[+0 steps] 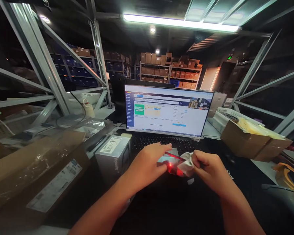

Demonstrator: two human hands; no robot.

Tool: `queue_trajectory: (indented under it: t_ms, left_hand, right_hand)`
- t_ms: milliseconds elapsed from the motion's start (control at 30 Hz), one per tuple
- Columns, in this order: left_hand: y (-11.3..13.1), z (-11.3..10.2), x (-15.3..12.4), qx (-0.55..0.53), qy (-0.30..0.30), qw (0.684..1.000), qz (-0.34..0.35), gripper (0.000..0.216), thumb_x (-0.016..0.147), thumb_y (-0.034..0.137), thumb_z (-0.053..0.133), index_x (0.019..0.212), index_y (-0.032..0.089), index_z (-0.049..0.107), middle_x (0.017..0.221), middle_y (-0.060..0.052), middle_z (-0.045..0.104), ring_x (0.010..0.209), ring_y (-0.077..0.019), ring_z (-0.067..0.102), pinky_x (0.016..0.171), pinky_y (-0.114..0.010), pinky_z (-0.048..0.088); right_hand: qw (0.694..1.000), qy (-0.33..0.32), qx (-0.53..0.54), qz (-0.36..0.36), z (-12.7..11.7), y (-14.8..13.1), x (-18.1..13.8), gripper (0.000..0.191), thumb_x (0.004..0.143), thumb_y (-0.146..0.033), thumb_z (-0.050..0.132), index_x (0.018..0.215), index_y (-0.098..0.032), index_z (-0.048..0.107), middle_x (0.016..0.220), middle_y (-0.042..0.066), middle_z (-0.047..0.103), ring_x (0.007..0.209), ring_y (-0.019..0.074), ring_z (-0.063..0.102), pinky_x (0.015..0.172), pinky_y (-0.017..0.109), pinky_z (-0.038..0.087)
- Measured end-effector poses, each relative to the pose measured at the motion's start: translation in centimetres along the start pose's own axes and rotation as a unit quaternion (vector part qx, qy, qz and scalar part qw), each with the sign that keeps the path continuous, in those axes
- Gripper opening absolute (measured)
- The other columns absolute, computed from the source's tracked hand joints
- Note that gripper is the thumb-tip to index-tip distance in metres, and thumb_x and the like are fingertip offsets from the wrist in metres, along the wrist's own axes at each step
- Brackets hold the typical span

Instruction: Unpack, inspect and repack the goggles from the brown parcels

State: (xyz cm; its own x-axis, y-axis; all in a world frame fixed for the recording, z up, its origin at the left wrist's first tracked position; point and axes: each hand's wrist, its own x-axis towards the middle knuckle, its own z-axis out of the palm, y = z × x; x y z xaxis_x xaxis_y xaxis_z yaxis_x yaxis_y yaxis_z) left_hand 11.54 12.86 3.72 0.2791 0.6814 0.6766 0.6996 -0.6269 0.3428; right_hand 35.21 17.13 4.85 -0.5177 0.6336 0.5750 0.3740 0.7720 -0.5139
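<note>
My left hand [150, 160] is closed at the fingertips around one end of a red, shiny, see-through thing [174, 169] with a thin red upper edge. A bright red glint shows on it, and its exact kind I cannot make out. A crumpled white cloth [187, 164] touches its right end, pinched in the closed fingers of my right hand [208, 164]. Both hands are just in front of the black keyboard [186, 143], above a black desk mat [161, 205]. A small white scrap [191, 181] is below the cloth. Part of the red thing is hidden by my fingers and the cloth.
A lit monitor [166, 112] stands behind the keyboard. To the left are a grey labelled box [112, 156] and a large plastic-wrapped carton [39, 163]. On the right sit an open carton [249, 140], a mouse [228, 156] and an orange-and-grey tool [287, 176].
</note>
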Motion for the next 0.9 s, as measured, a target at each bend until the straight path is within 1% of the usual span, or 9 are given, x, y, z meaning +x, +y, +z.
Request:
queue_trajectory:
  t_ms: [200, 300, 400, 467, 533, 633, 700, 767, 900]
  left_hand:
    - [0.3, 0.6, -0.1, 0.063, 0.083, 0.988, 0.115, 0.027, 0.082, 0.011, 0.064, 0.107, 0.019, 0.070, 0.111, -0.005, 0.076, 0.098, -0.0227, 0.073, 0.087, -0.038, 0.060]
    - [0.5, 1.4, 0.0, 0.112, 0.072, 0.974, 0.183, 0.016, 0.090, 0.013, 0.057, 0.101, 0.014, 0.068, 0.106, -0.007, 0.076, 0.093, -0.0215, 0.073, 0.086, -0.039, 0.061]
    - [0.0, 2.0, 0.0, 0.107, 0.069, 0.971, 0.202, 0.014, 0.093, 0.014, 0.055, 0.099, 0.014, 0.067, 0.109, -0.007, 0.076, 0.098, -0.0198, 0.072, 0.094, -0.040, 0.059]
    - [-0.2, 2.0, 0.0, 0.076, 0.060, 0.978, 0.183, 0.011, 0.092, 0.018, 0.059, 0.101, 0.017, 0.067, 0.111, -0.005, 0.075, 0.099, -0.0180, 0.072, 0.099, -0.040, 0.057]
    - [-0.3, 1.7, 0.0, 0.037, 0.047, 0.986, 0.154, 0.014, 0.088, 0.017, 0.064, 0.101, 0.019, 0.067, 0.111, -0.002, 0.075, 0.098, -0.0162, 0.072, 0.104, -0.040, 0.054]
    - [-0.1, 1.1, 0.0, -0.011, 0.037, 0.991, 0.125, 0.025, 0.080, 0.009, 0.066, 0.102, 0.020, 0.068, 0.108, 0.001, 0.076, 0.096, -0.0148, 0.072, 0.108, -0.040, 0.051]
    - [0.0, 1.0, 0.1, -0.024, 0.039, 0.992, 0.117, 0.029, 0.077, 0.007, 0.066, 0.102, 0.021, 0.068, 0.107, 0.002, 0.076, 0.094, -0.0147, 0.072, 0.107, -0.039, 0.051]
    - [0.0, 1.0, 0.1, -0.015, 0.052, 0.992, 0.116, 0.029, 0.076, 0.007, 0.067, 0.102, 0.020, 0.068, 0.104, 0.002, 0.076, 0.090, -0.0149, 0.072, 0.105, -0.039, 0.053]
    - [0.0, 1.5, 0.0, 0.045, 0.098, 0.985, 0.135, 0.021, 0.083, 0.010, 0.064, 0.102, 0.017, 0.068, 0.099, -0.002, 0.077, 0.087, -0.0169, 0.073, 0.099, -0.041, 0.057]
  right_hand:
    - [0.997, -0.070, 0.023, 0.028, 0.9, -0.8, -0.2, 0.025, 0.075, -0.009, 0.051, 0.063, -0.020, 0.032, 0.057, -0.005, 0.046, 0.055, 0.0091, 0.039, 0.052, 0.021, 0.028]
    - [0.999, -0.023, -0.038, 0.018, 3.5, -1.8, -0.2, 0.029, 0.077, -0.011, 0.053, 0.062, -0.020, 0.029, 0.054, -0.006, 0.040, 0.051, 0.0084, 0.032, 0.050, 0.022, 0.022]
    - [0.997, 0.035, -0.044, 0.045, 5.2, -2.2, -0.2, 0.035, 0.079, -0.016, 0.057, 0.062, -0.021, 0.027, 0.054, -0.006, 0.035, 0.050, 0.0083, 0.028, 0.049, 0.023, 0.019]
    - [0.995, -0.018, 0.042, 0.094, 4.6, -1.7, -0.1, 0.034, 0.080, -0.016, 0.057, 0.063, -0.021, 0.028, 0.055, -0.006, 0.037, 0.050, 0.0085, 0.032, 0.048, 0.022, 0.022]
    - [0.978, -0.116, 0.134, 0.112, 2.7, -0.7, 0.2, 0.031, 0.077, -0.014, 0.058, 0.064, -0.021, 0.031, 0.057, -0.006, 0.040, 0.053, 0.0085, 0.035, 0.049, 0.020, 0.026]
    - [0.953, -0.235, 0.181, 0.062, -0.6, 0.9, 0.4, 0.029, 0.071, -0.007, 0.059, 0.060, -0.020, 0.035, 0.057, -0.007, 0.039, 0.054, 0.0079, 0.033, 0.050, 0.020, 0.027]
    - [0.945, -0.265, 0.185, 0.041, -1.9, 1.5, 0.5, 0.029, 0.069, -0.005, 0.059, 0.058, -0.019, 0.036, 0.055, -0.007, 0.037, 0.054, 0.0076, 0.031, 0.050, 0.020, 0.025]
    - [0.951, -0.237, 0.188, 0.059, -1.8, 1.4, 0.4, 0.029, 0.069, -0.006, 0.058, 0.058, -0.019, 0.035, 0.055, -0.007, 0.037, 0.054, 0.0077, 0.032, 0.050, 0.020, 0.026]
    - [0.965, -0.080, 0.200, 0.151, 1.4, -0.5, 0.1, 0.028, 0.071, -0.014, 0.059, 0.061, -0.021, 0.033, 0.056, -0.006, 0.042, 0.052, 0.0083, 0.039, 0.049, 0.020, 0.029]
